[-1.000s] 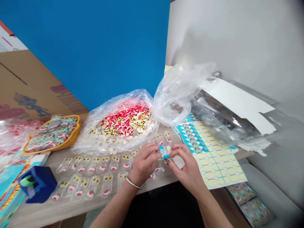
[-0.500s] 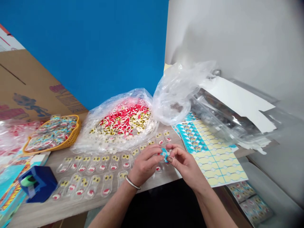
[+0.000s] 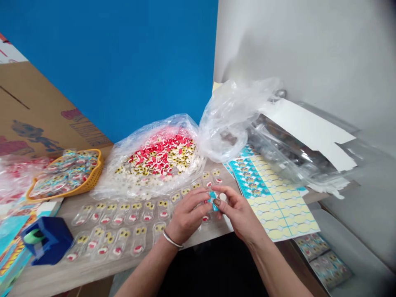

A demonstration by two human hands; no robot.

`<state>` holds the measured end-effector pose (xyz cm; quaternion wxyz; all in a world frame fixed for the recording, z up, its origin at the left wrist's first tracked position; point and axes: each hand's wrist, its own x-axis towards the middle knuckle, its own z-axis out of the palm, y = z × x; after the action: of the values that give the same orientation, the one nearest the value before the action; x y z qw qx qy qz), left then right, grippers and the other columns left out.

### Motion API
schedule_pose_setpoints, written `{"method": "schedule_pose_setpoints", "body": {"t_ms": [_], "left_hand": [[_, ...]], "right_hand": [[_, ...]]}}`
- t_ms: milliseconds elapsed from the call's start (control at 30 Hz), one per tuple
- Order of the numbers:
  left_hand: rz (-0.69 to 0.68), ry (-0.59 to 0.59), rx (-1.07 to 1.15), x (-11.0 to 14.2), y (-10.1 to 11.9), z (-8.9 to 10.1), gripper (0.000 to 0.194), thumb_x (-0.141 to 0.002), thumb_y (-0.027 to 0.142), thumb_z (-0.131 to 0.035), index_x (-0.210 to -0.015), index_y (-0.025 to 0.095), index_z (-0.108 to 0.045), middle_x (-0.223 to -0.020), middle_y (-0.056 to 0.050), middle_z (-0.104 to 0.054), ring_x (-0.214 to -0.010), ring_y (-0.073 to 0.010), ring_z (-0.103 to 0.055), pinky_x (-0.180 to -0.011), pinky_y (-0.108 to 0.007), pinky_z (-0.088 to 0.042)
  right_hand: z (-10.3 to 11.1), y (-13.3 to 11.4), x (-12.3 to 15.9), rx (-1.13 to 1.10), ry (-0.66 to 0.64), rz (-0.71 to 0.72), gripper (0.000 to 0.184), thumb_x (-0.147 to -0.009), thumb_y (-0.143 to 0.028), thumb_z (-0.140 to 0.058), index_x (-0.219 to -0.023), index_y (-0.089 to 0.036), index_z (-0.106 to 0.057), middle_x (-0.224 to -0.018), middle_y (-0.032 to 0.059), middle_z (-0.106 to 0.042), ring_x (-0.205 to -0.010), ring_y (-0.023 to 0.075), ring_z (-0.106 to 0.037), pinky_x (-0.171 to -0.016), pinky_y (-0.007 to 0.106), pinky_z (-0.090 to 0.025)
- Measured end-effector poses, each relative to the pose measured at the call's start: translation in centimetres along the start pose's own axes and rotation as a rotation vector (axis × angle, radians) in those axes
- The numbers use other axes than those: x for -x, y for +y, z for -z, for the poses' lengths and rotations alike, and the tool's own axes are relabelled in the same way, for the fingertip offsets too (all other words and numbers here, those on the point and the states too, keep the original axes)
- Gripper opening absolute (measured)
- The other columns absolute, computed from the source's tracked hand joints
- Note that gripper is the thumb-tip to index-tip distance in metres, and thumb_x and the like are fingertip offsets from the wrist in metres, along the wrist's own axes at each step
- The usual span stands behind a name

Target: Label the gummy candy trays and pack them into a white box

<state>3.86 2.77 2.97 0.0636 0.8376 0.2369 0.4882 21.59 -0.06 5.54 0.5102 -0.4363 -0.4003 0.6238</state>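
Near the table's front edge, both my hands meet around a small pack with a blue printed sticker [image 3: 213, 201]. My left hand [image 3: 189, 215] grips it from the left, its fingers curled over it and a metal bangle on the wrist. With thumb and index finger, my right hand [image 3: 239, 211] pinches the sticker's right side. A round white spot shows between those fingers. Most of the pack is hidden by my fingers. Rows of clear plastic blister packs [image 3: 133, 214], each with yellow-and-black eye pieces and a red-and-white piece, lie to the left of my hands.
A clear bag [image 3: 163, 159] of loose red and yellow pieces lies behind the rows. Sticker sheets [image 3: 278, 202] are on the right, partly under plastic bags [image 3: 225, 123]. On the left are an orange basket [image 3: 96, 176] of packs, a blue tape dispenser [image 3: 51, 241] and a cardboard box [image 3: 46, 103].
My right fingers have shifted on the sticker, which now shows flatter, and the white spot has come into sight. My left hand has hardly moved; the view has shifted slightly.
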Motion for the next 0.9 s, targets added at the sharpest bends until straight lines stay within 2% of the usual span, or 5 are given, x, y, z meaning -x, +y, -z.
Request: {"method": "schedule_pose_setpoints", "body": {"t_ms": [200,333,467,767,900], "left_hand": [[0.135,-0.031,0.046,-0.3,0.5,-0.4,0.029,-0.082,0.001,-0.059,-0.099,0.024,-0.065,-0.106,-0.005,-0.070,-0.111,-0.0209,-0.062,-0.096,-0.040,-0.052],[0.883,0.137,0.358,-0.8,0.8,-1.2,0.010,-0.079,0.016,-0.068,-0.084,0.022,-0.063,-0.083,-0.002,-0.068,-0.083,-0.0181,-0.067,-0.079,-0.035,-0.055],[1.459,0.279,1.003,-1.2,0.9,-1.9,0.031,-0.069,0.029,-0.080,-0.090,0.019,-0.060,-0.084,-0.002,-0.068,-0.069,-0.0131,-0.064,-0.063,-0.025,-0.052],[1.487,0.230,0.993,-0.2,1.2,-2.2,0.034,-0.067,0.037,-0.081,-0.089,0.016,-0.065,-0.078,-0.002,-0.069,-0.064,-0.0116,-0.062,-0.058,-0.022,-0.048],[1.413,0.271,0.513,-0.2,-3.3,2.9,0.034,-0.065,0.042,-0.080,-0.080,0.014,-0.068,-0.063,-0.001,-0.066,-0.053,-0.0120,-0.059,-0.054,-0.024,-0.046]], "right_hand": [[0.7,0.3,-1.7,0.036,0.076,-0.101,0.045,-0.075,-0.053,-0.074,-0.105,-0.021,-0.064,-0.081,0.0015,-0.067,-0.056,0.0133,-0.058,-0.044,0.024,-0.048],[1.9,0.0,-2.5,-0.004,0.160,-0.175,0.060,-0.077,-0.069,-0.063,-0.113,-0.021,-0.065,-0.102,0.0098,-0.071,-0.073,0.0198,-0.068,-0.053,0.029,-0.054],[2.4,1.2,-2.8,0.041,0.139,-0.098,0.057,-0.080,-0.067,-0.061,-0.109,-0.019,-0.069,-0.100,0.0101,-0.071,-0.086,0.0217,-0.066,-0.063,0.030,-0.055],[1.2,3.1,-3.2,0.179,0.148,-0.120,0.044,-0.074,-0.055,-0.073,-0.099,-0.019,-0.074,-0.063,-0.0001,-0.060,-0.055,0.0134,-0.052,-0.046,0.024,-0.045],[1.8,3.5,-3.4,0.215,0.049,-0.193,0.054,-0.073,-0.061,-0.071,-0.109,-0.020,-0.074,-0.077,0.0061,-0.070,-0.060,0.0172,-0.059,-0.047,0.026,-0.050]]}}
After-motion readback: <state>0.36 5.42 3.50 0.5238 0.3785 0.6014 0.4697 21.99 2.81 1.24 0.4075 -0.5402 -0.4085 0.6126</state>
